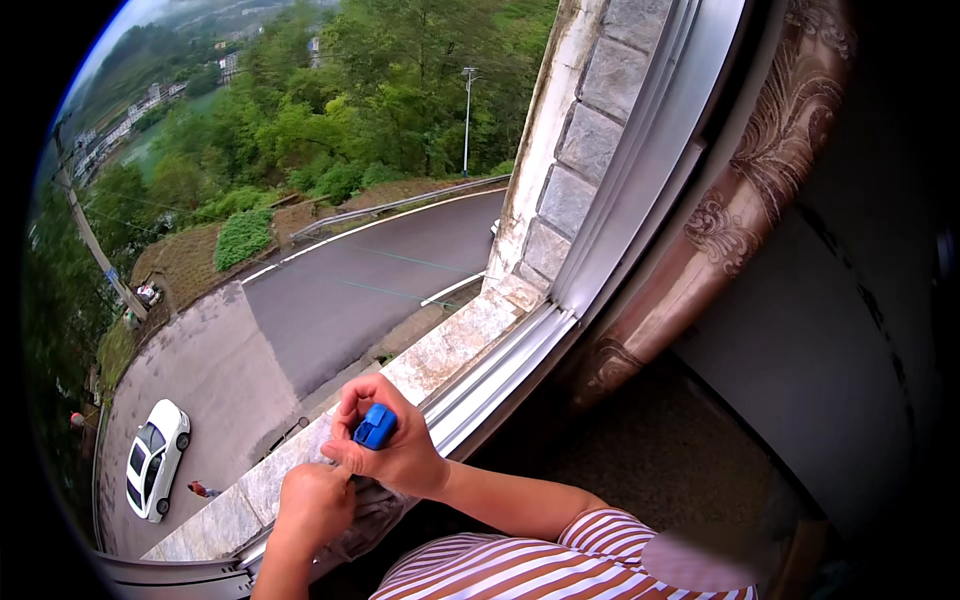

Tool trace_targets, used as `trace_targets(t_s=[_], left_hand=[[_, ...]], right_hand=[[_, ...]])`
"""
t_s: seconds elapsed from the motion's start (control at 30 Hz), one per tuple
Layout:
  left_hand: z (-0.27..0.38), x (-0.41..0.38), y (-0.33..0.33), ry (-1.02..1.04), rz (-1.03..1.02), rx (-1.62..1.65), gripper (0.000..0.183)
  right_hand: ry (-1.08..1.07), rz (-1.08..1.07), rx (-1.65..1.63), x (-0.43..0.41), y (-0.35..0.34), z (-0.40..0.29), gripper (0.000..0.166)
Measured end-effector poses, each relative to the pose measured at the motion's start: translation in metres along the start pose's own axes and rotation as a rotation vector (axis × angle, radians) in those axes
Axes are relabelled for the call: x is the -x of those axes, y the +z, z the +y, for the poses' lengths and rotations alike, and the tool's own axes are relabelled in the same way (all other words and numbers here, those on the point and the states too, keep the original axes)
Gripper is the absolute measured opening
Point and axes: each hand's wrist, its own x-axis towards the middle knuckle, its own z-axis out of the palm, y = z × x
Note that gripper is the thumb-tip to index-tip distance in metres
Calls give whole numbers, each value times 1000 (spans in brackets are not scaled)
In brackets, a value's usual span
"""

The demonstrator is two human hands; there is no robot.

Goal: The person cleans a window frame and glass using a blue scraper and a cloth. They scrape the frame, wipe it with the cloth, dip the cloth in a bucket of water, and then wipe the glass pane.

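Note:
My right hand [401, 442] is curled around a small blue plastic object [376, 426], whose boxy end shows between the thumb and fingers. Just below and to the left, my left hand [316, 501] makes a loose fist with its knuckles against the right thumb. Whether anything is inside that fist is hidden. Both hands are over the stone-tiled outer window sill [450, 337] and the aluminium window track [495, 379]. A crumpled greyish cloth [375, 514] lies under the wrists, partly covered by them.
A silver window frame [637, 180] rises on the right beside a brown patterned curtain [720, 232]. Beyond the sill is a drop to a paved road [367, 277]. Down there are a white car [157, 459] and a person [201, 489].

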Motion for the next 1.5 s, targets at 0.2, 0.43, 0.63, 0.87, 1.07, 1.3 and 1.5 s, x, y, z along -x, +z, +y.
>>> trace_targets(t_s=[0.2, 0.43, 0.63, 0.87, 1.07, 1.3, 1.5], left_hand=[[5, -18, 0, 19, 8, 42, 13], [22, -61, 22, -110, -9, 502, 30], [35, -125, 71, 189, 84, 408, 8], [74, -206, 93, 194, 31, 422, 7], [116, -285, 143, 145, 132, 531, 12], [110, -274, 122, 126, 19, 412, 11], [67, -190, 98, 37, 25, 364, 10]], right_hand=[[131, 149, 13, -10, -13, 0, 24], [-250, 218, 484, -9, -17, -8, 24], [-213, 363, 507, -26, -78, -19, 24], [-153, 458, 403, -59, -156, -31, 22], [-272, 485, 656, -80, -233, -39, 18], [-255, 522, 660, -72, -209, -42, 19], [-150, 496, 388, -58, -127, -27, 20]])
